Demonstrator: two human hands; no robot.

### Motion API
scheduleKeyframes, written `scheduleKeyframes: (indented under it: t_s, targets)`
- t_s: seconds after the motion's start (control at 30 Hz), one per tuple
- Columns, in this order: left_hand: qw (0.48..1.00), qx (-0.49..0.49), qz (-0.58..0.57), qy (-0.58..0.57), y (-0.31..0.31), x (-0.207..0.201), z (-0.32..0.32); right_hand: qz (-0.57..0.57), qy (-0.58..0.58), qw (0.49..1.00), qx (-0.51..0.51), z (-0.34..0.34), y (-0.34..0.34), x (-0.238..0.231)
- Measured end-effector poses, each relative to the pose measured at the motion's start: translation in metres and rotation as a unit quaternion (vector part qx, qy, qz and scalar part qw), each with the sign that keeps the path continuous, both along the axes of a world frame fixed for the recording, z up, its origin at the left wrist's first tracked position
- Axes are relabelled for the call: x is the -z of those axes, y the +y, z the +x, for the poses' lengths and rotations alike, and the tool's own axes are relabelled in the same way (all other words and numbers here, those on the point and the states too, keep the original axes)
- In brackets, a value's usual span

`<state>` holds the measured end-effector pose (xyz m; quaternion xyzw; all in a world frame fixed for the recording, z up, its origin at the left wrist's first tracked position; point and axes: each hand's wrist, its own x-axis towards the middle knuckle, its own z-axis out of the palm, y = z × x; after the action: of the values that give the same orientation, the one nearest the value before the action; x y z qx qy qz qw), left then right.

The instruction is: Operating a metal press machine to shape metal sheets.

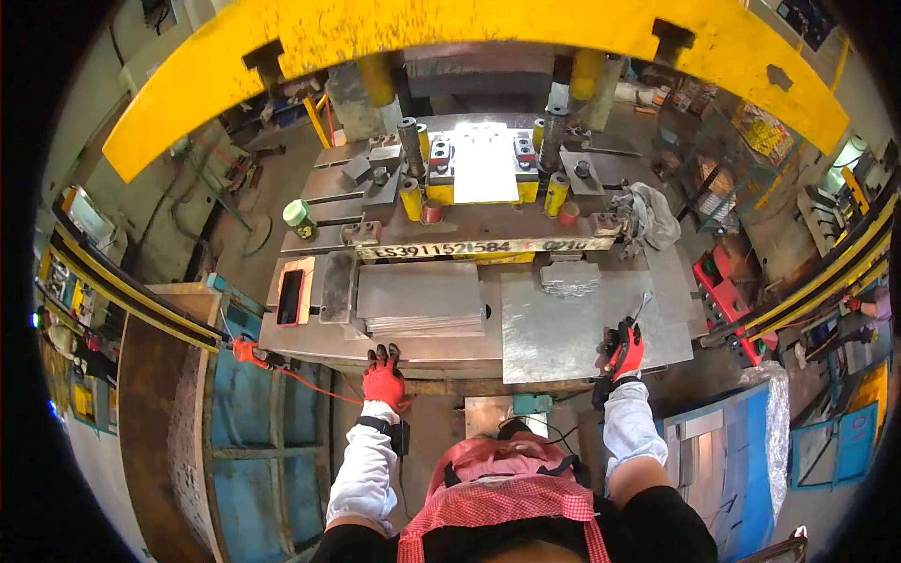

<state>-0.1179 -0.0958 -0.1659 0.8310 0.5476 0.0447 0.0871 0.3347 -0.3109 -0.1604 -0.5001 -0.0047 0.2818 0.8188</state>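
Observation:
My left hand (pixel 383 377), in a red glove with dark fingertips, rests at the front edge of the press table, just short of a stack of flat grey metal sheets (pixel 419 296). Its fingers are apart and hold nothing. Over the right part of a large shiny metal plate (pixel 549 328), my right hand (pixel 622 352) is closed round a slim tool with a thin metal tip (pixel 644 305); its exact kind is hard to make out. Beyond, a bright flat sheet (pixel 484 169) lies on the die between the guide posts. Several small cut metal pieces (pixel 570 279) sit at the plate's far edge.
A yellow press frame (pixel 469 26) arches overhead. Left on the table are a phone (pixel 293 296), a metal block (pixel 338 291) and a green-capped bottle (pixel 298 218). A grey rag (pixel 649 216) lies at the right. An orange-handled air gun (pixel 249 351) hangs at the left edge.

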Motion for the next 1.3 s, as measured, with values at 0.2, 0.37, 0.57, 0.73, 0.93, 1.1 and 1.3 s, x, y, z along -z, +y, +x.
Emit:
scheduleKeyframes:
  t_s: [0.2, 0.37, 0.57, 0.73, 0.93, 1.1, 1.3]
  targets:
    - [0.999, -0.004, -0.045, 0.004, 0.001, -0.006, 0.004, -0.012, -0.033, 0.999, -0.003, 0.014, -0.005, 0.025]
    - [1.000, 0.005, -0.024, -0.013, 0.004, 0.004, -0.003, -0.010, -0.022, 1.000, 0.010, 0.002, 0.000, 0.006]
    - [1.000, 0.017, -0.010, -0.004, 0.011, 0.017, -0.004, -0.016, -0.020, 1.000, 0.013, 0.005, 0.001, 0.007]
    - [1.000, 0.022, 0.013, -0.012, 0.008, 0.008, -0.008, -0.035, -0.012, 0.999, 0.005, -0.004, 0.009, -0.004]
    - [0.999, 0.031, 0.009, 0.016, 0.003, 0.007, -0.005, -0.065, -0.030, 0.997, 0.037, -0.002, 0.004, 0.001]
    - [1.000, 0.017, 0.013, 0.023, 0.000, 0.016, -0.001, -0.101, -0.070, 0.992, -0.005, 0.003, -0.010, -0.002]
    - [0.998, -0.007, -0.051, 0.034, -0.002, -0.003, -0.002, -0.102, -0.159, 0.978, -0.089, -0.006, -0.012, -0.037]
